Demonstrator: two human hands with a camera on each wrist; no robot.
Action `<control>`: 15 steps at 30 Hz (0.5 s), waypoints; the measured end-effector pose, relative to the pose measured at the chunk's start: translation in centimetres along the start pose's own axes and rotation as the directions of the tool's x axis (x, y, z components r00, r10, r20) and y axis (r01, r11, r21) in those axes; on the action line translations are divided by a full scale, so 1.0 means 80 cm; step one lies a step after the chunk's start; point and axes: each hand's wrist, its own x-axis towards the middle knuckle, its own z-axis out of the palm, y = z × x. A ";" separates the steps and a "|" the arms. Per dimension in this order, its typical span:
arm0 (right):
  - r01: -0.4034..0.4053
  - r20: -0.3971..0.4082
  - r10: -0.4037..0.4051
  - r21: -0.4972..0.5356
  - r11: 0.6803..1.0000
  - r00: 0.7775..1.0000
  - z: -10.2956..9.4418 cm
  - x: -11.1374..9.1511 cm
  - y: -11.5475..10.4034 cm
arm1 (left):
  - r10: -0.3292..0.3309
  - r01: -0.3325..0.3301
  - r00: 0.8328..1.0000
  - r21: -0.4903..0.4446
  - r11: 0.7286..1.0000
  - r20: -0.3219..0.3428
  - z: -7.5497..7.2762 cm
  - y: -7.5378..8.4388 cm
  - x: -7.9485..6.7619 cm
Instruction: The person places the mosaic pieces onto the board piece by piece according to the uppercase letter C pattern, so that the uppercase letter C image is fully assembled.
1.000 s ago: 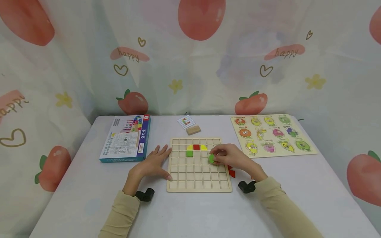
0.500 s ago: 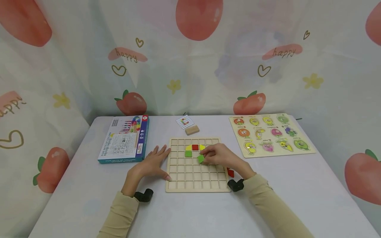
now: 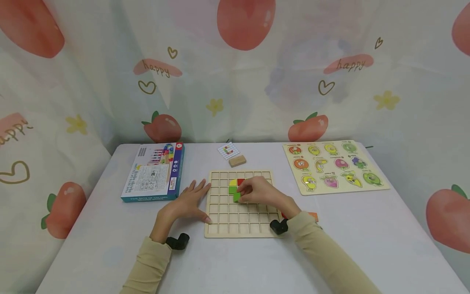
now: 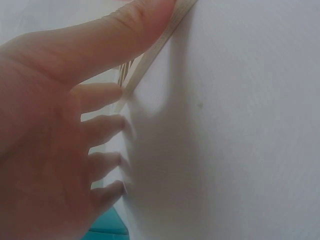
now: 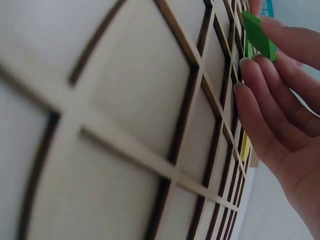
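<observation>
Right hand (image 3: 261,192) pinching green tile (image 3: 236,197) over grid board (image 3: 233,218); left hand (image 3: 188,205) spread at board's nine-o'clock edge. Backdrop (image 3: 235,90), board's eleven and one o'clock: "happy" lettering (image 3: 158,68).

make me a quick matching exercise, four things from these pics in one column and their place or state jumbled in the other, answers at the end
Things
1. left hand
2. wooden block
3. right hand
4. blue-edged box

Place or state
A. pinching a green piece
B. lying toward the far left corner of the table
C. at the left edge of the grid board, fingers spread
D. just on the near side of the patterned card

Pairs
1-C
2-D
3-A
4-B
</observation>
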 end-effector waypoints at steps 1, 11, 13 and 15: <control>-0.002 0.002 0.002 -0.003 1.000 1.000 0.001 0.001 -0.002 | -0.001 0.001 1.000 -0.002 1.000 0.002 0.000 0.000 0.000; -0.003 0.035 0.005 -0.054 0.999 0.999 0.010 0.012 -0.011 | -0.007 0.007 1.000 -0.001 1.000 0.002 0.000 0.001 0.000; -0.013 0.043 0.015 -0.053 0.998 0.999 0.011 0.014 -0.011 | -0.015 0.015 1.000 -0.001 1.000 0.004 0.001 0.001 0.000; -0.014 0.047 0.016 -0.056 0.998 0.999 0.012 0.016 -0.013 | -0.017 0.017 1.000 -0.004 1.000 0.004 0.001 0.000 0.000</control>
